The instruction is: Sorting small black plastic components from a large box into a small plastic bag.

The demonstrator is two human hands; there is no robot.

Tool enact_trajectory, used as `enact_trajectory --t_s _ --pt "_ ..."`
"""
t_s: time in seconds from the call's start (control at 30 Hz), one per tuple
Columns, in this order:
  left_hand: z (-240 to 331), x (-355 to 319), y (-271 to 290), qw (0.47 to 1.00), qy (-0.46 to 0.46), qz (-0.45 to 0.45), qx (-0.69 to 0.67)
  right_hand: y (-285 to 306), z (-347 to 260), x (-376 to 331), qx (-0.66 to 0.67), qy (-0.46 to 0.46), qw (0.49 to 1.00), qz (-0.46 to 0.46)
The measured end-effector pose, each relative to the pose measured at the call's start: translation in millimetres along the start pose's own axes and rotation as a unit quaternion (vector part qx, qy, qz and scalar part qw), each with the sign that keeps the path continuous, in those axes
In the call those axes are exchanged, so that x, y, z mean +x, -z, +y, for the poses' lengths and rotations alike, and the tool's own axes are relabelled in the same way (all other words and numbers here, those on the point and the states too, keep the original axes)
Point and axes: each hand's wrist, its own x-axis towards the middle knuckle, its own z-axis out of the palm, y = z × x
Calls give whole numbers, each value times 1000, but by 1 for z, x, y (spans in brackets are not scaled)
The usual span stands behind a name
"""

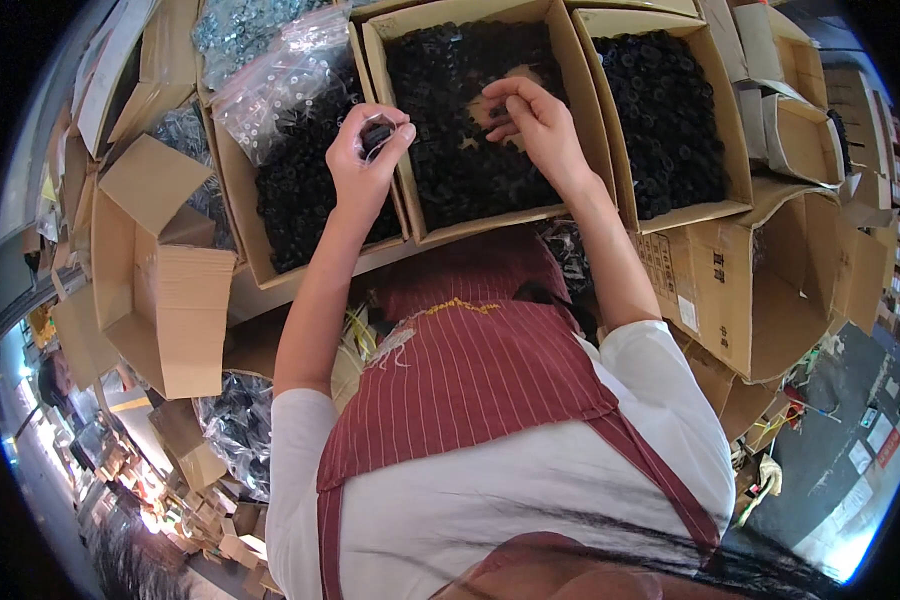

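My left hand (362,160) is closed around a small clear plastic bag (378,128) with something black inside it. It is above the wall between the left box and the middle cardboard box (490,222). My right hand (538,128) hovers over the right part of the middle box, thumb and fingers drawn together. Whether a small piece sits between those fingertips is hidden. Small black parts (450,90) fill the middle box, and patches of bare cardboard bottom show near my right hand.
The left cardboard box (232,190) holds black rings and a clear zip bag (285,85) of small washers. Black rings (660,120) fill the right box. Bluish clear parts (245,40) lie at the back left. Open cartons (195,300) flank both sides.
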Motion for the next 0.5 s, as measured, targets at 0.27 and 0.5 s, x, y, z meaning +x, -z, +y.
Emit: enact_trajectory --t_s 0.27,0.5 --pt "7 -5 -7 998 -9 41 44 -5 8 -1 -82 35 994 -63" --pt "1 -4 -3 998 -27 35 50 -10 12 -1 -171 58 979 -91"
